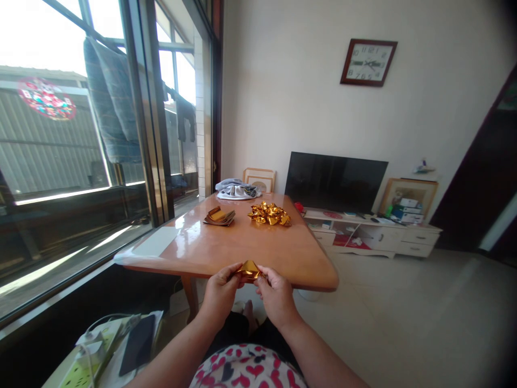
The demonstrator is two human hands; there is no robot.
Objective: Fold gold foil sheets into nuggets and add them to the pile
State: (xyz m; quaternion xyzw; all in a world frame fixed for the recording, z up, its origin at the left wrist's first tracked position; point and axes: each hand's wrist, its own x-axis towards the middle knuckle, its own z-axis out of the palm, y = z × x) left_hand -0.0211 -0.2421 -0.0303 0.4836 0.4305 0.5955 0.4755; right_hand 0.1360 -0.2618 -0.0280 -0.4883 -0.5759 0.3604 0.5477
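Note:
My left hand (221,291) and my right hand (276,293) together pinch a small folded piece of gold foil paper (249,268) just in front of the near edge of a wooden table (226,248). Farther back on the table lies a pile of folded gold foil pieces (270,213). To its left sits a flat stack of gold and brown paper sheets (219,216).
A bundle of cloth (237,189) lies at the table's far end. Large windows run along the left. A TV (335,182) on a white low cabinet (375,234) stands against the far wall under a clock (368,62). A phone (138,345) and power strip (86,358) lie at lower left.

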